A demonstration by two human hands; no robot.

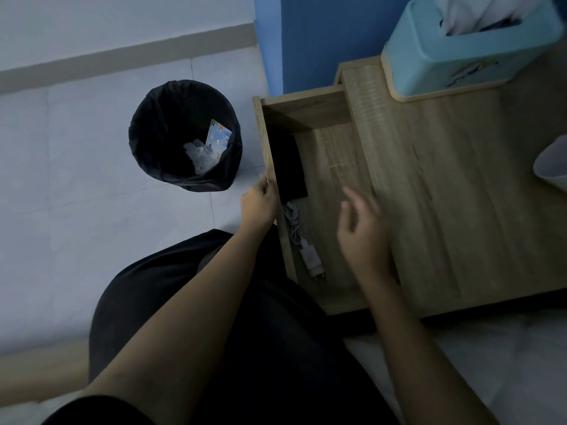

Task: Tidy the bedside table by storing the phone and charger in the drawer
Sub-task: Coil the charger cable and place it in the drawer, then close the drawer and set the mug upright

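The wooden drawer [334, 154] of the bedside table [454, 194] stands pulled out toward the left. A black phone [290, 167] lies flat inside it, along the drawer front. Just below the phone lies a white charger [308, 256] with its coiled cable. My left hand [259, 204] grips the drawer's front panel [266, 142] at its top edge. My right hand [362, 231] hovers over the drawer and the table's edge, fingers apart, holding nothing, slightly blurred.
A black-lined waste bin [184, 136] with some wrappers stands on the tiled floor left of the drawer. A light blue tissue box [466, 53] sits at the back of the tabletop. A white cup's edge [552, 167] shows at the right. My dark-clothed knees are below.
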